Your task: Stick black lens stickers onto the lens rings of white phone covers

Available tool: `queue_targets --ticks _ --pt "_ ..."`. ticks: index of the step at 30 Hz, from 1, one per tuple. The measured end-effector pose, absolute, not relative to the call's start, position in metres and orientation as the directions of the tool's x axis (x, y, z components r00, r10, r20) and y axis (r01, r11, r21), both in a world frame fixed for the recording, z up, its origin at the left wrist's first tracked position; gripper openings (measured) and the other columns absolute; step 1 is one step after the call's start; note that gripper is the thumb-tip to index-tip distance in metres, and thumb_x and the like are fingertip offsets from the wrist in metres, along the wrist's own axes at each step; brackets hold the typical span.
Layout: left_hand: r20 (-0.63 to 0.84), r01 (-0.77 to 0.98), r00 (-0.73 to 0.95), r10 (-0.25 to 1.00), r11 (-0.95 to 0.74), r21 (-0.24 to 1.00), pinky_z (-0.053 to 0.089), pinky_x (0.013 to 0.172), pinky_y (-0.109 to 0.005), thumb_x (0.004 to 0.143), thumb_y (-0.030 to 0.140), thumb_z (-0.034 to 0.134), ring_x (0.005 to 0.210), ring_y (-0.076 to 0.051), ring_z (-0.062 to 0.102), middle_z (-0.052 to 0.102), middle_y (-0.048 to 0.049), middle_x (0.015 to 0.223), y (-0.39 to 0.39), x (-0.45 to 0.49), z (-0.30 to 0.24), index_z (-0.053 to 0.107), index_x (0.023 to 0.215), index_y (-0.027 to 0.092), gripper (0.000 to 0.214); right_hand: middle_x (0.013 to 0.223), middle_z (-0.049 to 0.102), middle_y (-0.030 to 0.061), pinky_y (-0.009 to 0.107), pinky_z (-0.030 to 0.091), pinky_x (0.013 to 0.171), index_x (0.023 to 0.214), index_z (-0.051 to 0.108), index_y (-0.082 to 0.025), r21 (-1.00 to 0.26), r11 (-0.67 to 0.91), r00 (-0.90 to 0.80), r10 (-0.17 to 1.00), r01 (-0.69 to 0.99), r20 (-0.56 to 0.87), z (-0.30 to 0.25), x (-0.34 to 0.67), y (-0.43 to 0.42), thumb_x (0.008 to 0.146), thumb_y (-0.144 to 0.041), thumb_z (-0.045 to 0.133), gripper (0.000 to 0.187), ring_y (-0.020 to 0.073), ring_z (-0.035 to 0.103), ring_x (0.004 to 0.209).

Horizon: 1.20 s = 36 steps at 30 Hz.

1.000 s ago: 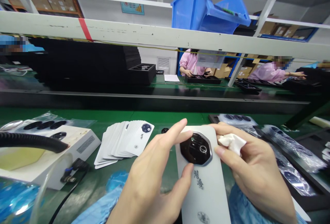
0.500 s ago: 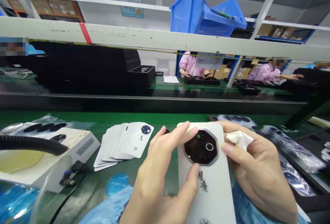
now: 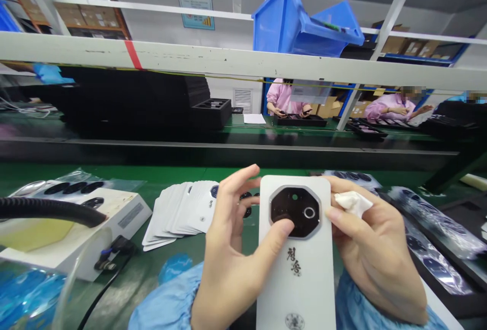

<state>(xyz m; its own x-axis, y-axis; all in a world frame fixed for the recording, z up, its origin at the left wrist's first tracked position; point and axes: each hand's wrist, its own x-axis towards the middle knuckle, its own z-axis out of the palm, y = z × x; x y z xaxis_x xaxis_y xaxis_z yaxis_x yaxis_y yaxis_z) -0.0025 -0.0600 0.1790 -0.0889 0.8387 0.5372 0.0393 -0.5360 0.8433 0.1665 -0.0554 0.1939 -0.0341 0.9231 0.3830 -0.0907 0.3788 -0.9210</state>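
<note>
The right hand (image 3: 380,241) is holding a white rectangular phone-sized panel (image 3: 314,282) by its upper right edge, its grip closed there, with a crumpled white cloth (image 3: 353,203) sitting between thumb and forefinger. The panel is standing roughly upright in front of the person, above the green worktop (image 3: 213,172), with a glossy black octagonal camera plate (image 3: 300,203) facing the viewer. The left hand (image 3: 232,264) is spreading wide around the panel's left side; its thumb is resting on the plate's lower left part, but whether its grip is closing on the panel I cannot tell, as some fingers are partly hidden.

A fanned stack of thin white panels (image 3: 180,213) is lying to the left, near the left hand. Farther left, a white box-shaped unit (image 3: 127,213) is standing behind a black ribbed hose (image 3: 45,212). On the right, dark parts in clear plastic wrapping (image 3: 437,221) are lying beyond the right hand. Across the way, a person in pink (image 3: 280,98) is handling things over a black tray (image 3: 300,121).
</note>
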Motion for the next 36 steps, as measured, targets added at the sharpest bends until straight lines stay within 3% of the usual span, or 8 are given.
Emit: queue_targets --ticks 4,9,14,22,27,36 --pt "0.342 -0.090 0.110 0.933 -0.334 0.938 0.056 0.067 -0.021 0.089 0.027 0.061 0.080 -0.015 0.068 0.071 0.0002 0.089 -0.059 -0.007 0.185 0.066 0.096 0.023 0.010 0.096 0.070 0.0047 0.029 0.052 0.061 0.106 0.067 -0.027 -0.891 0.445 0.018 0.895 -0.091 0.445 0.195 0.161 -0.054 0.086 -0.025 0.063 0.021 0.0191 0.064 0.074" --pt "0.371 -0.089 0.034 0.928 -0.367 0.926 0.053 0.060 -0.017 0.088 0.025 0.060 0.071 -0.014 0.067 0.072 0.0017 0.080 -0.060 -0.008 0.186 0.067 0.087 0.022 0.008 0.072 0.058 0.0011 0.025 0.043 0.051 0.096 0.068 -0.024 -0.896 0.441 -0.042 0.895 -0.056 0.444 0.198 0.153 -0.055 0.084 -0.028 0.063 0.013 0.0147 0.052 0.060" --pt "0.375 0.000 -0.038 0.926 -0.375 0.927 0.046 0.045 -0.015 0.087 0.027 0.059 0.057 -0.012 0.061 0.068 0.0026 0.068 -0.060 -0.009 0.188 0.068 0.078 0.021 0.014 0.067 0.055 0.0003 0.024 0.043 0.050 0.075 0.062 -0.020 -0.919 0.362 -0.097 0.932 0.156 0.350 0.202 0.145 -0.059 0.082 -0.035 0.066 0.017 0.0142 0.050 0.058" --pt "0.348 0.053 -0.065 0.935 -0.345 0.937 0.032 0.044 -0.019 0.089 0.034 0.055 0.051 -0.009 0.037 0.042 0.0031 0.056 -0.060 -0.014 0.187 0.052 0.060 0.017 0.033 0.062 0.054 0.0004 0.022 0.038 0.045 0.079 0.067 -0.019 -0.920 0.349 -0.061 0.937 0.176 0.343 0.203 0.141 -0.062 0.085 -0.039 0.062 0.022 0.0133 0.048 0.054" --pt "0.294 -0.008 -0.021 0.956 -0.294 0.956 0.027 0.044 -0.022 0.089 0.036 0.053 0.051 -0.010 0.033 0.036 0.0026 0.057 -0.062 -0.015 0.188 0.041 0.057 0.018 0.039 0.062 0.055 0.0004 0.022 0.036 0.044 0.083 0.071 -0.019 -0.914 0.366 -0.041 0.930 0.178 0.365 0.202 0.141 -0.062 0.084 -0.038 0.062 0.021 0.0124 0.047 0.052" --pt "0.276 -0.099 -0.066 0.959 -0.281 0.954 0.024 0.044 -0.022 0.087 0.032 0.054 0.051 -0.009 0.031 0.037 0.0027 0.056 -0.065 -0.010 0.190 0.050 0.057 0.017 0.034 0.062 0.055 0.0001 0.021 0.037 0.045 0.076 0.067 -0.019 -0.925 0.362 -0.041 0.932 0.119 0.359 0.203 0.139 -0.063 0.085 -0.036 0.062 0.020 0.0114 0.045 0.053"
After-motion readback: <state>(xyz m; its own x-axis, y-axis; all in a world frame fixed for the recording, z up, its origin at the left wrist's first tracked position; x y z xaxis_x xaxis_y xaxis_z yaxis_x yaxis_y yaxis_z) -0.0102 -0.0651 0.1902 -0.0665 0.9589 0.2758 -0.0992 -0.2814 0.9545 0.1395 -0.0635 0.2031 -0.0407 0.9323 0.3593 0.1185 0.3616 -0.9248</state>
